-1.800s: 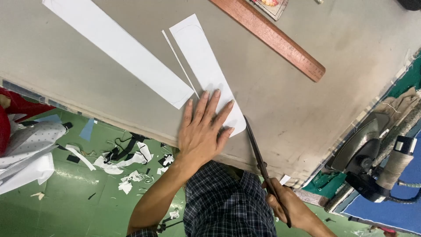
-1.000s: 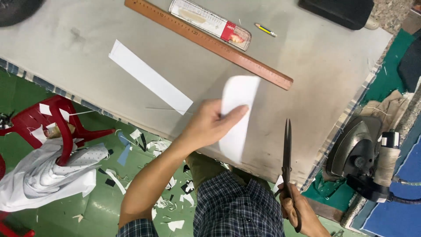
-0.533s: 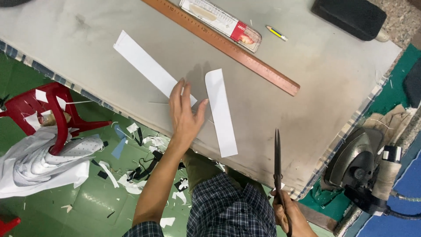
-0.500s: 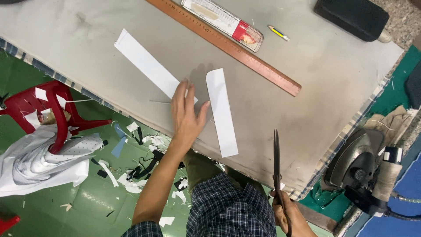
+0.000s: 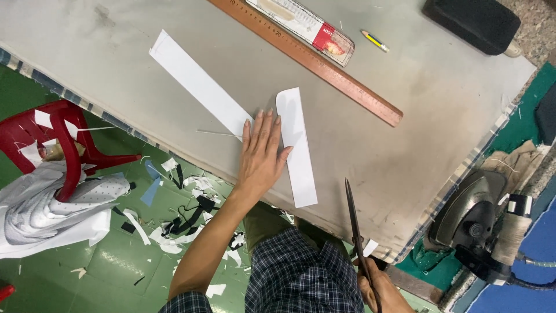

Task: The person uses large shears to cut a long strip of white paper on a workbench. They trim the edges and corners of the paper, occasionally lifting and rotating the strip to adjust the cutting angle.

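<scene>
left hand (image 5: 262,156) lies flat, fingers (image 5: 267,124) spread; right hand (image 5: 379,287) is clenched.

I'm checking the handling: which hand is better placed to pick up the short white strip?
Left. The left hand lies flat beside the short strip, thumb touching it; the right hand grips scissors.

The left hand (image 5: 262,155) lies flat on the worktop (image 5: 405,145), between two paper strips: the short strip (image 5: 296,148) touches its thumb side, the long strip (image 5: 200,84) runs off from its fingertips to the left. Beyond the fingers lies a ruler (image 5: 315,61). The right hand (image 5: 379,287), off the worktop's near edge, holds scissors (image 5: 356,232) pointing over it.
</scene>
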